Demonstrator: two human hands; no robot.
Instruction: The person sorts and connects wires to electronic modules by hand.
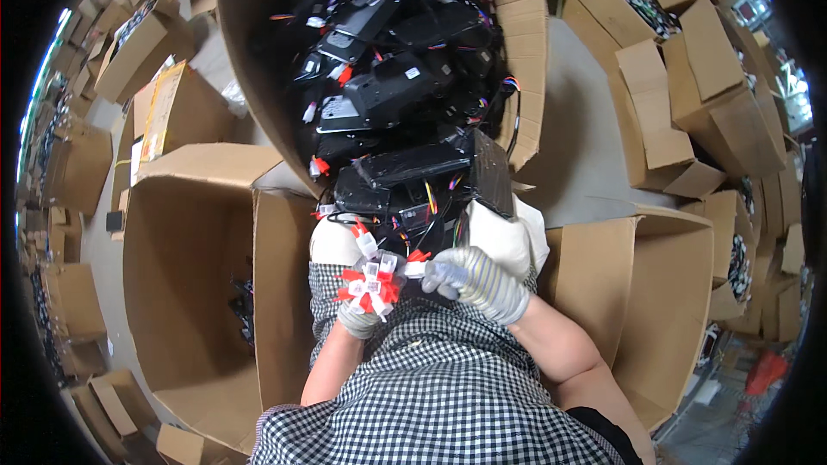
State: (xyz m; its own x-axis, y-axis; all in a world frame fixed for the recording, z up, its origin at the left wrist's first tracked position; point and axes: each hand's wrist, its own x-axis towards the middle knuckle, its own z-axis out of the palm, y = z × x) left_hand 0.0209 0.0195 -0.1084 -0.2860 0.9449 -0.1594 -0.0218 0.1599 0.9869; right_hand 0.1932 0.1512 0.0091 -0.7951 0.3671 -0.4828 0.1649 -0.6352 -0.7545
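- Left grip (357,319) closed around a bunch of red-and-white plugs (370,287)
- Right grip (476,282) pinching one plug (415,269) just beside the bunch
- Beyond both: large box (526,47) of black devices (401,86)
- Leftward: box (181,267) holding dark pieces (245,310)

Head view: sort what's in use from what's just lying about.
In use:
left hand, holding plugs
right hand, pinching one
black units

Apparently lying about:
far cartons
red bundle
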